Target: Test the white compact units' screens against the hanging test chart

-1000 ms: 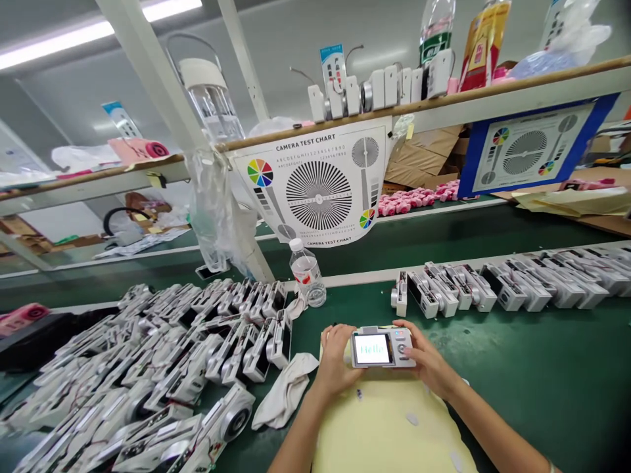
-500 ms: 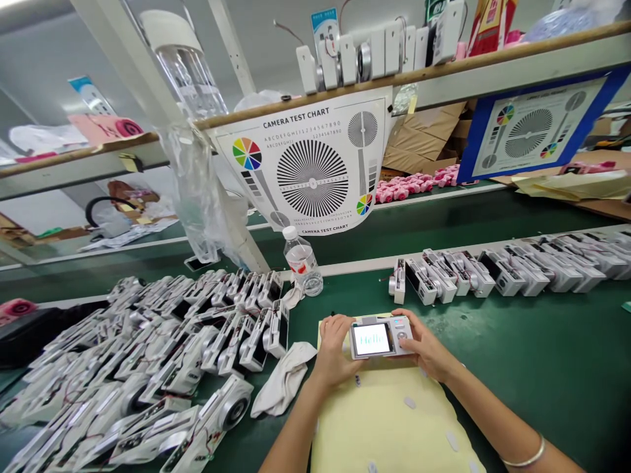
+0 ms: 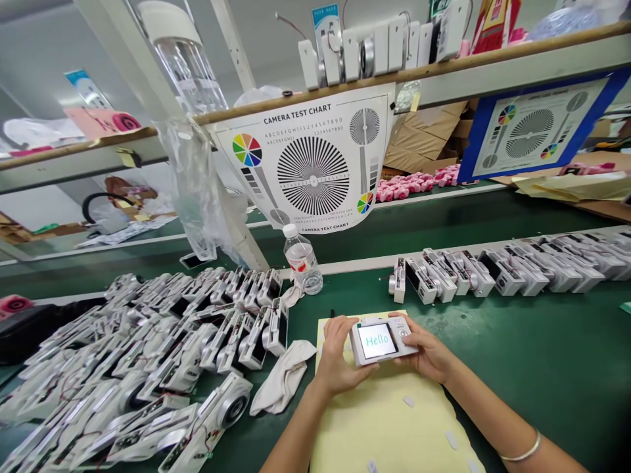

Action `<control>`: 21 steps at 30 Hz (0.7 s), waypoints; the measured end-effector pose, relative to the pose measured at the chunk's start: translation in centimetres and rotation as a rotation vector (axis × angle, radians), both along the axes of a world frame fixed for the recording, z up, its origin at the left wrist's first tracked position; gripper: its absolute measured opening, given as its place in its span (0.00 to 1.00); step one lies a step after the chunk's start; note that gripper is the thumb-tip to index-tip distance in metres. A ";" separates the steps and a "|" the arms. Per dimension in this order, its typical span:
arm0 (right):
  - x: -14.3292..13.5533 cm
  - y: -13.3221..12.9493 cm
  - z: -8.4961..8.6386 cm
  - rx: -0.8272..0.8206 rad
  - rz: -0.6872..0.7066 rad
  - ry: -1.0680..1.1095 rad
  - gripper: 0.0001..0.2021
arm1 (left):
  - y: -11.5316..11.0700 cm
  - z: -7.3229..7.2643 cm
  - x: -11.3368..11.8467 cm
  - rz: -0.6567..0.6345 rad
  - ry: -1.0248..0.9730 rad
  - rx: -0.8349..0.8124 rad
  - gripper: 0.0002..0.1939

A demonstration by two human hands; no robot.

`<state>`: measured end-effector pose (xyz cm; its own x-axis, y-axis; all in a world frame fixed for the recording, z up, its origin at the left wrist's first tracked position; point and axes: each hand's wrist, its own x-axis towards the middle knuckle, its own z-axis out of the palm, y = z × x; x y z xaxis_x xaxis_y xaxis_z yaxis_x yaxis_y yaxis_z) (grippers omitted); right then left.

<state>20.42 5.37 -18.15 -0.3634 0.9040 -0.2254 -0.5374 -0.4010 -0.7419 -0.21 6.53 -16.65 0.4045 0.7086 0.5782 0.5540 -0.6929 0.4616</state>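
Observation:
Both hands hold a white digital camera (image 3: 378, 341) above a pale yellow pad (image 3: 394, 420). Its lit screen faces me and reads "Hello" in teal letters. My left hand (image 3: 340, 358) grips the left end, fingers along the top edge and thumb below. At the other end, my right hand (image 3: 428, 348) is closed round the body, its thumb by the round button pad. The camera tilts slightly, and its lens side is hidden from me. A crumpled white cloth (image 3: 284, 379) lies left of the pad.
Many part-assembled white cameras (image 3: 162, 368) cover the left bench; another row (image 3: 513, 269) lines the back right. A water bottle (image 3: 303, 261) stands ahead, below a hanging camera test chart (image 3: 313, 174). Above it, a shelf (image 3: 276, 105) holds more camera parts. Green bench surface (image 3: 542, 368) extends right.
The camera has tilted and dropped slightly in my hands. Its "Hello" text now shows more sharply. My left thumb has moved under the camera's lower edge.

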 end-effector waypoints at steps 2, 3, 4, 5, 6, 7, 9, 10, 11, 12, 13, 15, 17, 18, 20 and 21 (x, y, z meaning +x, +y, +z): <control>0.0 0.1 -0.1 -0.026 0.004 0.014 0.23 | -0.2 0.1 0.1 -0.011 -0.024 0.016 0.31; -0.1 0.1 -0.2 -0.038 0.005 0.017 0.23 | -0.3 0.2 0.2 -0.015 -0.032 0.020 0.31; -0.1 0.1 -0.3 -0.047 0.007 0.017 0.23 | -0.3 0.2 0.2 -0.018 -0.035 0.020 0.31; -0.1 0.1 -0.3 -0.055 0.009 0.013 0.23 | -0.4 0.3 0.2 -0.020 -0.038 0.019 0.31; -0.1 0.1 -0.3 -0.060 0.012 0.007 0.23 | -0.4 0.3 0.3 -0.021 -0.044 0.018 0.32; -0.1 0.1 -0.3 -0.061 0.015 -0.001 0.24 | -0.5 0.4 0.3 -0.023 -0.054 0.017 0.32; -0.2 0.1 -0.2 -0.046 0.010 -0.024 0.23 | -0.6 0.5 0.3 -0.029 -0.077 -0.016 0.33; -0.2 0.0 -0.1 -0.026 0.000 -0.039 0.23 | -0.6 0.5 0.4 -0.031 -0.094 -0.060 0.33; -0.3 -0.1 0.0 0.001 -0.017 -0.056 0.23 | -0.6 0.4 0.4 -0.034 -0.123 -0.131 0.33; -0.4 -0.1 0.0 0.035 -0.037 -0.076 0.23 | -0.6 0.4 0.4 -0.034 -0.161 -0.218 0.33; -0.5 -0.2 0.1 0.074 -0.058 -0.099 0.23 | -0.6 0.3 0.5 -0.029 -0.202 -0.307 0.31; -0.8 -0.5 0.0 0.162 -0.088 -0.154 0.22 | -0.4 0.0 0.6 -0.007 -0.275 -0.439 0.27; -1.3 -0.8 -0.1 0.255 -0.100 -0.215 0.22 | -0.3 -0.3 0.8 0.032 -0.302 -0.482 0.23; -1.5 -1.0 -0.2 0.302 -0.101 -0.245 0.21 | -0.3 -0.3 0.8 0.057 -0.301 -0.481 0.21; -2.0 -1.4 -0.4 0.386 -0.097 -0.299 0.20 | -0.4 -0.3 1.1 0.108 -0.297 -0.475 0.20; -2.2 -1.6 -0.4 0.423 -0.093 -0.322 0.20 | -0.5 -0.2 1.2 0.134 -0.292 -0.471 0.19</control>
<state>18.19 3.76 -18.59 -0.2503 0.9650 0.0786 -0.2753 0.0069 -0.9613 1.00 6.08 -16.88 0.1641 0.9511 0.2618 0.4263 -0.3077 0.8507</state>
